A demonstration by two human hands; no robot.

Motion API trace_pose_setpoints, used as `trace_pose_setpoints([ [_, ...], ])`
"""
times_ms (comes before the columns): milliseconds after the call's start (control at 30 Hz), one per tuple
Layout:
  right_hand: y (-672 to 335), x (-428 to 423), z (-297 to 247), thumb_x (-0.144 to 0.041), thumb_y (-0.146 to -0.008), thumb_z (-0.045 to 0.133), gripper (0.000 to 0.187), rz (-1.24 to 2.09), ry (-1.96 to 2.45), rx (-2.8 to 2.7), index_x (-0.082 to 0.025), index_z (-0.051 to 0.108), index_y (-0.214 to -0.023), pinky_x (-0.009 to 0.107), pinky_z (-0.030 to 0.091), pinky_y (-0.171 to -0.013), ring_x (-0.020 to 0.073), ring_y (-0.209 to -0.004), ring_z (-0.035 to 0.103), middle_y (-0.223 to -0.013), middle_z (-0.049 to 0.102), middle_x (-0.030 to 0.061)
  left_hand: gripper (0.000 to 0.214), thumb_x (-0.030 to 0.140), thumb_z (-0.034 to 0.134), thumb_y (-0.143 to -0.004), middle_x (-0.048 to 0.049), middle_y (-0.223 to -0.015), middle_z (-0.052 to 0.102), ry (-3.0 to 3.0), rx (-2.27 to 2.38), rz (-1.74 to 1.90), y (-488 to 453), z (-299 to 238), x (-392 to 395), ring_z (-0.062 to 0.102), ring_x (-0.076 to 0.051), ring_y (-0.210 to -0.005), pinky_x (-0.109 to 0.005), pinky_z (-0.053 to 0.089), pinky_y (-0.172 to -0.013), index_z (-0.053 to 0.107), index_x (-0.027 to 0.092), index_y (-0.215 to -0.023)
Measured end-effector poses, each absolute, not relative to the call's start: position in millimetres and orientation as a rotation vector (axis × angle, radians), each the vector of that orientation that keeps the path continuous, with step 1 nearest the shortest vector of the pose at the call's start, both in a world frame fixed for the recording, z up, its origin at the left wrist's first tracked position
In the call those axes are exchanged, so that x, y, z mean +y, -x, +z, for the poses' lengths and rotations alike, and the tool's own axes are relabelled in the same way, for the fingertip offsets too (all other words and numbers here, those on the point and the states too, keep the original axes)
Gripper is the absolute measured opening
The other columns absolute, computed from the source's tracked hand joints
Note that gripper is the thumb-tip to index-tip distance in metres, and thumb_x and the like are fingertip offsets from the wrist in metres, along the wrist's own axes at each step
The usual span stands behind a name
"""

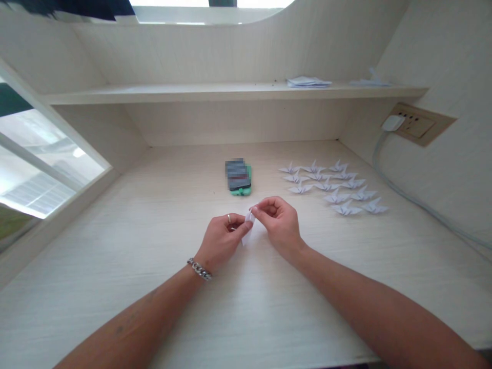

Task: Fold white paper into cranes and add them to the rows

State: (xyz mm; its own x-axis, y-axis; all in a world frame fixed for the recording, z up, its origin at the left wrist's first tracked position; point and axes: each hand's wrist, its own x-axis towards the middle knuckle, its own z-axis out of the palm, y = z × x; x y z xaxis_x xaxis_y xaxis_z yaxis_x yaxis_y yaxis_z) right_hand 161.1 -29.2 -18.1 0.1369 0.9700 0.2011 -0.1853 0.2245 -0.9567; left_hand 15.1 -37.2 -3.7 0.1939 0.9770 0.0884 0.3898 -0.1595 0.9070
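Note:
Both my hands meet over the middle of the pale wooden desk. My left hand, with a ring and a chain bracelet, pinches the lower part of a small folded white paper. My right hand pinches the paper's top edge between thumb and fingertips. The paper stands roughly upright between the two hands, just above the desk. Much of it is hidden by my fingers.
Several folded white paper cranes lie in rows to the right. A phone in a green case lies behind my hands. White papers rest on the shelf. A wall socket with a plug and cable is at right; a window is at left.

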Motion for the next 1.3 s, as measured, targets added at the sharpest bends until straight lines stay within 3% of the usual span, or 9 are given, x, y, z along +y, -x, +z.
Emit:
trace_pose_setpoints([
  [200,-160.6,-28.7,-17.7,-0.030,-0.070,0.076,0.024,1.118,0.883,-1.041,-0.020,0.056,-0.078,0.029,0.053,-0.068,0.0164,-0.072,0.067,-0.074,0.069,0.0008,0.026,0.040,0.068,-0.073,-0.0045,-0.069,0.070,-1.531,1.236,0.945,-14.3,-5.9,-34.7,0.059,-0.016,-0.063,-0.026,0.045,-0.060,0.071,0.014,-0.071],
  [433,-165.1,-26.6,-23.3,-0.034,-0.066,0.079,0.037,1.165,0.941,-1.109,-0.019,0.060,-0.095,0.030,0.053,-0.071,0.0171,-0.074,0.068,-0.078,0.070,0.0021,0.030,0.045,0.069,-0.072,-0.0040,-0.070,0.070,-1.506,1.244,0.965,-13.8,-5.3,-33.6,0.057,-0.015,-0.062,-0.024,0.043,-0.057,0.072,0.015,-0.071],
  [633,-163.3,-27.4,-21.4,-0.029,-0.066,0.079,0.029,1.152,0.929,-1.105,-0.019,0.058,-0.083,0.027,0.051,-0.067,0.0147,-0.070,0.066,-0.074,0.067,-0.0002,0.029,0.043,0.068,-0.073,-0.0022,-0.066,0.068,-1.522,1.252,0.958,-12.7,-5.9,-33.8,0.054,-0.013,-0.058,-0.023,0.040,-0.055,0.072,0.015,-0.069],
  [833,-164.6,-28.7,-20.8,-0.028,-0.064,0.079,0.041,1.269,0.936,-1.145,-0.019,0.058,-0.098,0.030,0.053,-0.070,0.0172,-0.072,0.068,-0.077,0.071,0.0018,0.034,0.048,0.068,-0.074,-0.0042,-0.070,0.070,-1.547,1.245,0.938,-13.5,-3.7,-35.1,0.055,-0.015,-0.062,-0.024,0.041,-0.057,0.075,0.014,-0.074],
  [1300,-163.5,-29.0,-14.9,-0.029,-0.052,0.085,0.041,1.269,0.980,-1.044,-0.018,0.058,-0.081,0.029,0.052,-0.061,0.0167,-0.061,0.067,-0.066,0.070,0.0003,0.034,0.046,0.067,-0.076,-0.0007,-0.061,0.063,-1.624,1.249,0.893,-12.0,-4.1,-34.4,0.050,-0.012,-0.057,-0.023,0.037,-0.054,0.071,0.014,-0.068],
])
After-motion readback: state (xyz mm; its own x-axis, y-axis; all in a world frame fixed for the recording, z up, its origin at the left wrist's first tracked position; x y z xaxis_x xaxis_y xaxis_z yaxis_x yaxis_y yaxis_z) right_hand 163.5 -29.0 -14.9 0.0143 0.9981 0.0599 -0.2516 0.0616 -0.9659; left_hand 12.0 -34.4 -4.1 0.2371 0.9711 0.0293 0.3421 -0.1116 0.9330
